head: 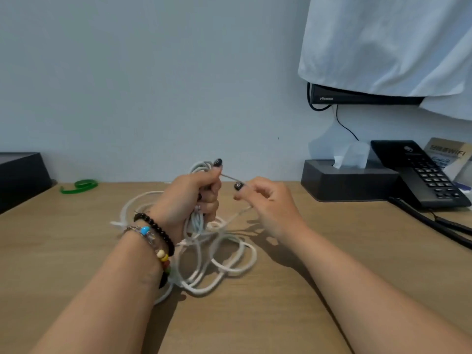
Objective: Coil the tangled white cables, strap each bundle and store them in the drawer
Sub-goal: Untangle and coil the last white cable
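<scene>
Your left hand grips white cable coil, loops upright, poking out above and below fist. One strand runs taut from left thumb to your right hand, pinched at fingertips. Loose white cable tangle sprawls on tabletop below and between both hands. Green strap lies curled, well left of left hand.

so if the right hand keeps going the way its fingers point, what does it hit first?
Probably the left hand, which grips the cable bundle; the right hand points left toward it. Depth unclear.
</scene>
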A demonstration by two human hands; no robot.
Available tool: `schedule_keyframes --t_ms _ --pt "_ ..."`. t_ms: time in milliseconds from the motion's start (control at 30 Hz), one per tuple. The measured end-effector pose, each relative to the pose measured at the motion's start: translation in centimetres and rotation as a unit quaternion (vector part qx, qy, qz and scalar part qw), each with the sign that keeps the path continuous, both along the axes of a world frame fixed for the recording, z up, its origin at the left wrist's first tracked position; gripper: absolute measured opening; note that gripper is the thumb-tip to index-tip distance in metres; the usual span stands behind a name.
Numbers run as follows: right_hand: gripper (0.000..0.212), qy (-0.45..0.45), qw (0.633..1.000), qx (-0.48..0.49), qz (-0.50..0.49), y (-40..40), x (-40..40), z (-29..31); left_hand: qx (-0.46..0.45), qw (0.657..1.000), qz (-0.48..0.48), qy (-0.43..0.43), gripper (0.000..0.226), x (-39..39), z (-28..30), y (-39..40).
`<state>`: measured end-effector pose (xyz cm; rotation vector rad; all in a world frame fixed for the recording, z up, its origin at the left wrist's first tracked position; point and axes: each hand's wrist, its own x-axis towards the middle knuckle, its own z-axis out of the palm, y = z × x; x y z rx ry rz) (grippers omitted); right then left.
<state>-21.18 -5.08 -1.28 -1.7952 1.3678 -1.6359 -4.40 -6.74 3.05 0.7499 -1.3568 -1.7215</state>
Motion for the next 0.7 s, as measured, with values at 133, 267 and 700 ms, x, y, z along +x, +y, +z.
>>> schedule_keyframes --t_ms 133,267,700 --pt "0.05 -0.144 0.987 0.032 0.058 0.3 -1.7 1.1 0.067 0.973 0.176 0.133 0.037 0.5 -0.3 -1.6" --pt "0.037 -0.25 0.957 0.061 0.13 0.8 -2.8 2.3 0.021 0.964 0.224 0.139 0.035 0.7 -0.8 -2.4" --pt "0.033 -0.188 0.971 0.096 0.111 2.3 -1.3 2.0 0.031 0.977 0.107 0.182 0.022 -0.9 -1.5 -1.0"
